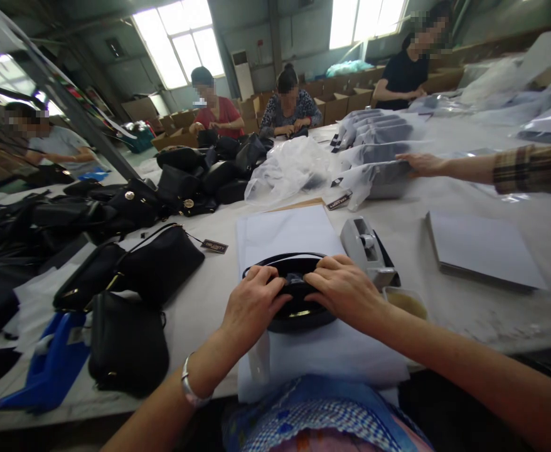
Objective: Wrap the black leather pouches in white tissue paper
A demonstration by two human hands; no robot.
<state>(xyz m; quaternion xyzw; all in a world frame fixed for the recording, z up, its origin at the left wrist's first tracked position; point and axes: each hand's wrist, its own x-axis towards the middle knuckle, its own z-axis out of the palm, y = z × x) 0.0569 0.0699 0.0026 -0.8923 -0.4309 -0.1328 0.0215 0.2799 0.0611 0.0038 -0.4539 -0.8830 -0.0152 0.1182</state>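
A small black bag lies on a stack of white tissue sheets at the near edge of the table, straight in front of the person. Its gold zipper shows along the near side, and a thin strap loops around its far edge. What the bag holds cannot be seen.

The left hand lies over the bag's left end, fingers curled down and pinching the top edge; a silver bracelet sits at the wrist. The right hand covers the right end, knuckles up, fingers bent inward to grip the same top edge, so the two sets of fingertips nearly meet at the middle of the bag. Both forearms come in low from the near edge.

Just right of the bag stands a grey tape dispenser, and beside it a small clear cup (its contents look yellowish). Further right lies a flat pile of grey sheets. To the left are more black bags and a blue dispenser. Beyond, bagged items in clear plastic wrappers are lined up, and a co-worker's hand rests on one.
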